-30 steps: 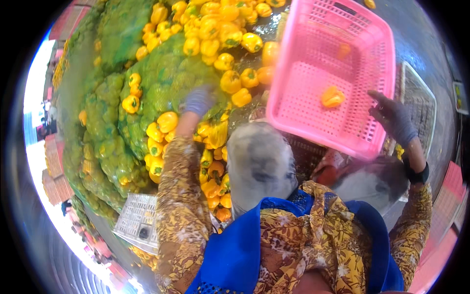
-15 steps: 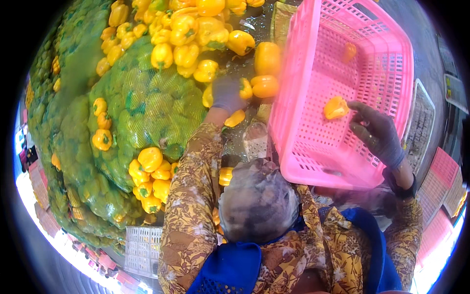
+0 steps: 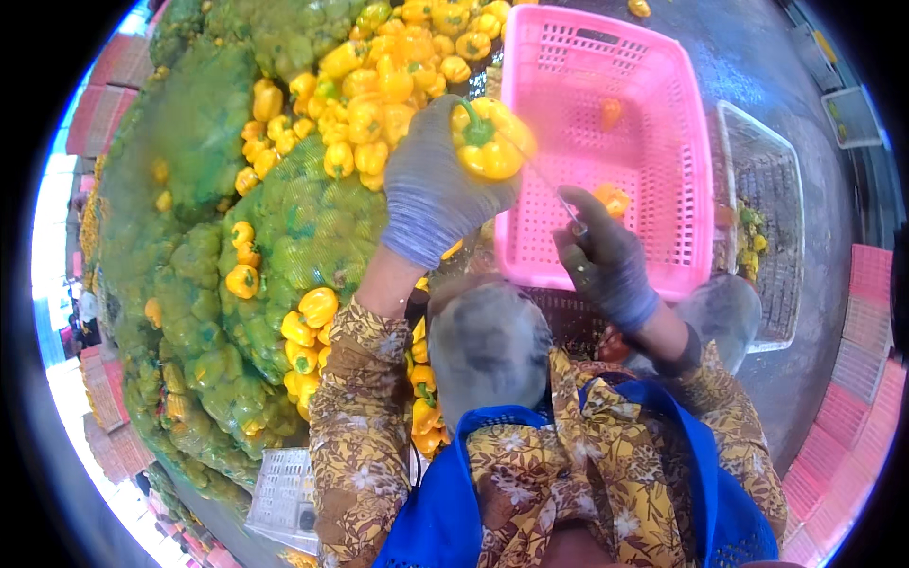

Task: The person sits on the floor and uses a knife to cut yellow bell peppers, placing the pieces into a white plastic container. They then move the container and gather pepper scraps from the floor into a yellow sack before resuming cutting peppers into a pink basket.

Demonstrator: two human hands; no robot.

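Raised in front of me, my gloved left hand (image 3: 426, 180) is closed around a yellow bell pepper (image 3: 497, 147), whose green stem faces up toward me. My gloved right hand (image 3: 611, 270) is closed on a small thin-bladed knife (image 3: 557, 191); the blade points up and left to the pepper, but whether it touches is unclear. Behind the right hand stands a pink plastic crate (image 3: 701, 180). One yellow pepper (image 3: 614, 201) lies in it near my fingers, and an orange-yellow one (image 3: 611, 114) is farther back.
A heap of yellow peppers (image 3: 388, 80) lies beyond my left hand. Green net sacks of produce (image 3: 312, 208) fill the left side, with more peppers on them. A grey-white crate (image 3: 795, 227) holding scraps stands right of the pink crate. Another pale crate (image 3: 284, 492) is at lower left.
My left hand has come up from the heap with a pepper. The right hand has drawn back from the pepper in the crate, and its knife now shows. The view has shifted.
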